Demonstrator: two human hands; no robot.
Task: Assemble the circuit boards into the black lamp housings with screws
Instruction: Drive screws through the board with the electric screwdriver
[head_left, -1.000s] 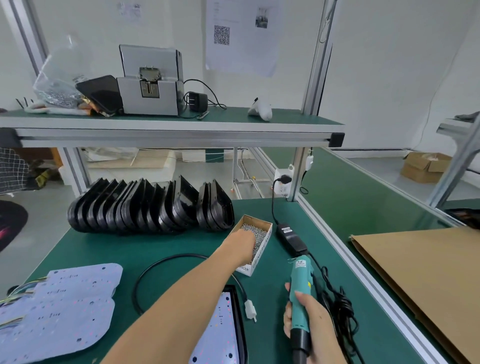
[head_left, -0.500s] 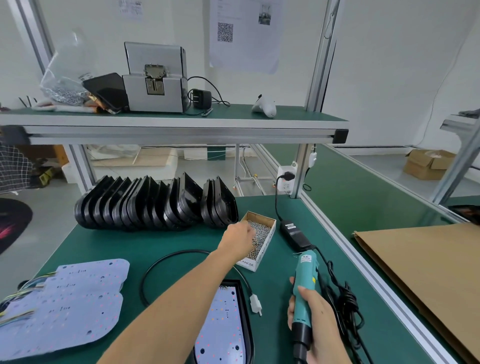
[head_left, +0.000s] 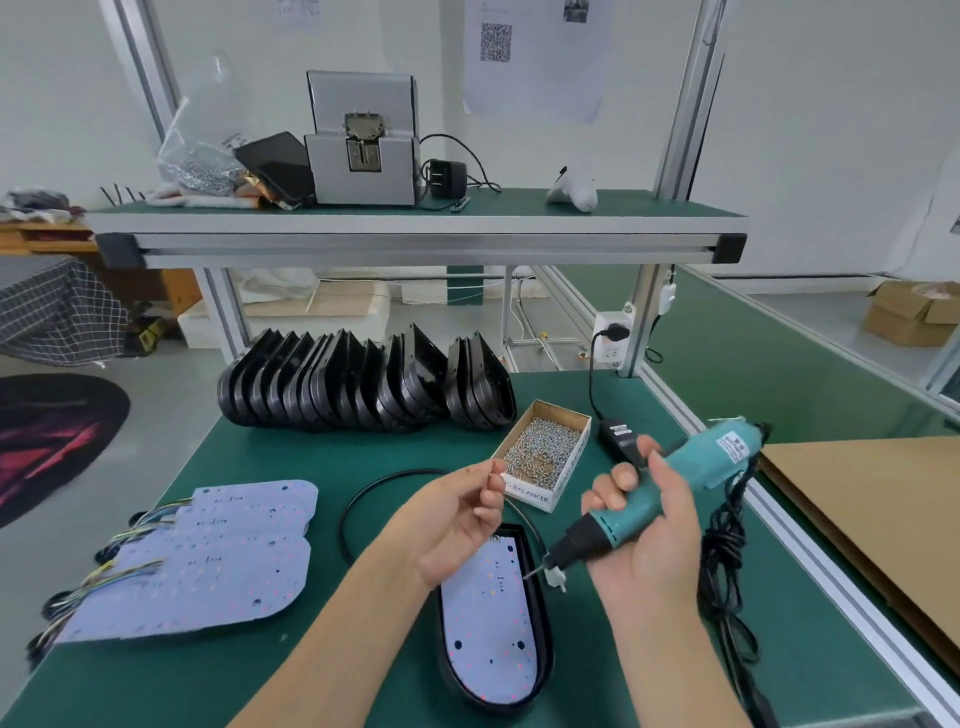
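Observation:
A black lamp housing (head_left: 537, 613) lies on the green table near me with a pale circuit board (head_left: 491, 618) seated in it. My left hand (head_left: 457, 519) hovers above its far end, thumb and forefinger pinching a small screw (head_left: 497, 475). My right hand (head_left: 649, 535) grips a teal electric screwdriver (head_left: 675, 480), tilted so its bit points down-left over the board. A cardboard box of screws (head_left: 548, 452) sits just beyond my hands. Loose circuit boards (head_left: 208, 556) with wires are stacked at the left. Several empty black housings (head_left: 358, 387) stand on edge in a row at the back.
A black rubber ring (head_left: 363, 499) lies left of the housing. The screwdriver's power brick (head_left: 621, 439) and coiled cable (head_left: 722, 561) run along the right. A brown cardboard sheet (head_left: 872, 519) lies beyond the aluminium rail. The overhead shelf (head_left: 415, 228) holds a grey screw feeder (head_left: 363, 150).
My left hand has come back from the screw box pinching a screw. My right hand has lifted the screwdriver off the table and tilted its bit toward the board.

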